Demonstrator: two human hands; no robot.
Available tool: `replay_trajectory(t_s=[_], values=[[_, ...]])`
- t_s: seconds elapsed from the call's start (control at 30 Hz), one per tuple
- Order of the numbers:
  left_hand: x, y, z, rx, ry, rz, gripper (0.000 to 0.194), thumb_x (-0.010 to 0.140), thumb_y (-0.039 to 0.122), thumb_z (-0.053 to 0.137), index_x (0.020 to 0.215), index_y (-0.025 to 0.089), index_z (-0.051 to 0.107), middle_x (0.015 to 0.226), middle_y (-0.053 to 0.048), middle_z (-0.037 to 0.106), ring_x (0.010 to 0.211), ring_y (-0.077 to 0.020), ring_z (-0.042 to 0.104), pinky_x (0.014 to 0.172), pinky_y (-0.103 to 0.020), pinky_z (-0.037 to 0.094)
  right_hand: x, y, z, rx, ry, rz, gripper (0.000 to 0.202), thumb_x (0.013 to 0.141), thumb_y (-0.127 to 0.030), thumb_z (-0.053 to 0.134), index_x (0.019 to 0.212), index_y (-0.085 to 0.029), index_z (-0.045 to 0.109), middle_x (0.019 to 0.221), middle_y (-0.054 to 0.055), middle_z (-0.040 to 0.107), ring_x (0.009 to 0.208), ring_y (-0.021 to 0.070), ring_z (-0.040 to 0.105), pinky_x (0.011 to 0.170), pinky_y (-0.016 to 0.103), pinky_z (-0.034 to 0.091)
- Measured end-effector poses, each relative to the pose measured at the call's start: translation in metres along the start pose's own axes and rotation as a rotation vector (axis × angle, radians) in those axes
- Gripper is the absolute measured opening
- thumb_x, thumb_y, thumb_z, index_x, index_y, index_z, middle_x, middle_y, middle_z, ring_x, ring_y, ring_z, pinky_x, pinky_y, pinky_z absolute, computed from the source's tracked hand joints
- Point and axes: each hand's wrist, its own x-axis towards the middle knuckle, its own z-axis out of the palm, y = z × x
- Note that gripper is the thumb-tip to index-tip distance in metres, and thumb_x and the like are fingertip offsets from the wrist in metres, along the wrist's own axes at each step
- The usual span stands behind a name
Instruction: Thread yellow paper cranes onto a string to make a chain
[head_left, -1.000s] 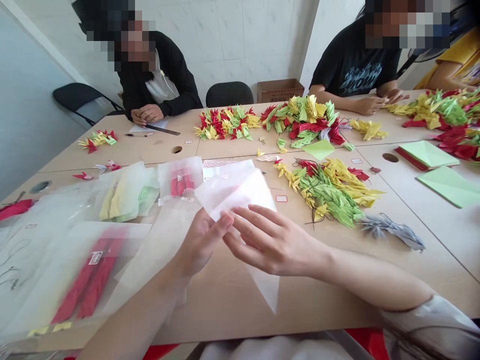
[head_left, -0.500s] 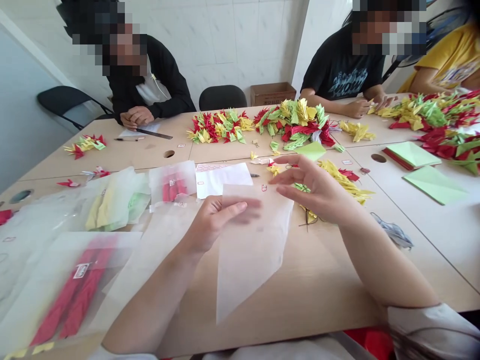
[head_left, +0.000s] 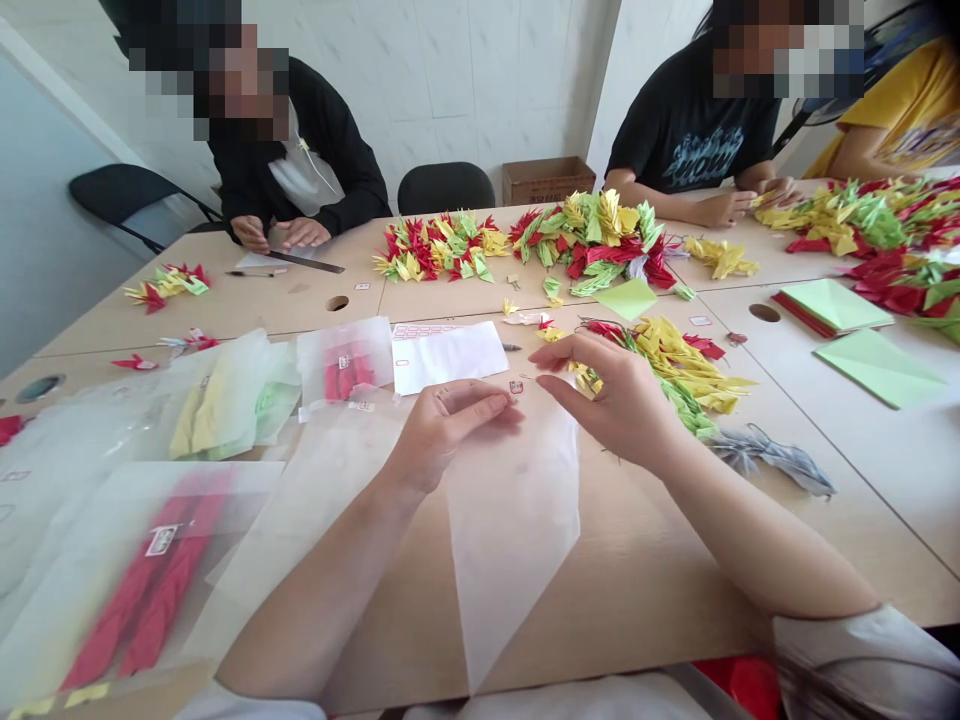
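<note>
Tan boards make the big table [head_left: 645, 580], and nearly everything rests on it. Milky see-through bags [head_left: 244, 540] cover its left part, and long red strips [head_left: 154, 600] show inside one. Bright folded paper [head_left: 442, 245], red, yellow and green, sits in heaps at the far side.

Next in size is the thin milky sheet [head_left: 517, 540], hanging down in front of the person, with one pointy corner near the close edge of the table. The left hand [head_left: 439, 430] pinches it near the top, thumb in front. The right hand [head_left: 619, 395] is loose just beside it, fingers bent and apart, and seems to hold nothing.

One second ago the sheet was bunched up between both hands. Now it hangs long and flat, so the left hand does the holding and the right is free.

Smallest is a red-edged label [head_left: 516, 386] by the left fingertips. It is hard to tell if it sticks to the sheet or lies behind it. The sheet's top edge is too clear to see well, and the right hand hides some of the near heap [head_left: 694, 365].
</note>
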Motion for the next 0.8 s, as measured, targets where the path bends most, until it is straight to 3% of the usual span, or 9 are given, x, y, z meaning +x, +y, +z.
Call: replay_trajectory(t_s=[0.1, 0.2, 0.4, 0.6, 0.8], values=[[0.002, -0.004, 0.002, -0.005, 0.051, 0.024, 0.025, 0.076, 0.036, 0.079, 0.090, 0.015, 0.077, 0.086, -0.008, 0.078, 0.085, -0.0239, 0.074, 0.086, -0.037, 0.057, -0.005, -0.003, 0.011, -0.319, 0.147, -0.203, 0.010, 0.093, -0.021, 0.058, 0.097, -0.021, 0.067, 0.098, 0.007, 0.069, 0.093, 0.0234, 0.061, 0.086, 0.040, 0.045], [0.002, -0.006, 0.006, 0.029, 0.082, 0.061, 0.027, 0.075, 0.037, 0.079, 0.090, 0.014, 0.077, 0.089, -0.009, 0.078, 0.090, -0.0242, 0.073, 0.089, -0.036, 0.056, -0.009, -0.005, 0.020, -0.465, 0.151, -0.303, 0.008, 0.093, -0.021, 0.059, 0.095, -0.022, 0.067, 0.093, 0.006, 0.070, 0.088, 0.0220, 0.060, 0.088, 0.040, 0.043], [0.000, -0.008, 0.012, 0.075, 0.100, 0.127, 0.028, 0.076, 0.039, 0.078, 0.091, 0.014, 0.076, 0.095, -0.008, 0.078, 0.094, -0.0244, 0.072, 0.089, -0.035, 0.057, -0.013, -0.005, 0.030, -0.510, 0.124, -0.314, 0.009, 0.094, -0.021, 0.057, 0.094, -0.022, 0.067, 0.087, 0.004, 0.072, 0.082, 0.0201, 0.062, 0.091, 0.039, 0.041], [0.000, -0.013, 0.013, 0.116, 0.121, 0.167, 0.029, 0.077, 0.039, 0.077, 0.091, 0.014, 0.076, 0.097, -0.009, 0.077, 0.098, -0.0257, 0.071, 0.091, -0.036, 0.056, -0.014, -0.004, 0.033, -0.512, 0.085, -0.304, 0.015, 0.096, -0.021, 0.053, 0.091, -0.018, 0.067, 0.085, 0.005, 0.072, 0.076, 0.0177, 0.064, 0.073, 0.033, 0.042], [0.002, -0.016, 0.012, 0.104, 0.082, 0.158, 0.026, 0.080, 0.037, 0.075, 0.092, 0.014, 0.075, 0.096, -0.008, 0.077, 0.097, -0.0244, 0.072, 0.090, -0.033, 0.057, -0.012, -0.003, 0.032, -0.392, 0.060, -0.221, 0.017, 0.094, -0.018, 0.053, 0.088, -0.018, 0.068, 0.083, 0.004, 0.073, 0.072, 0.0168, 0.066, 0.068, 0.031, 0.045]])
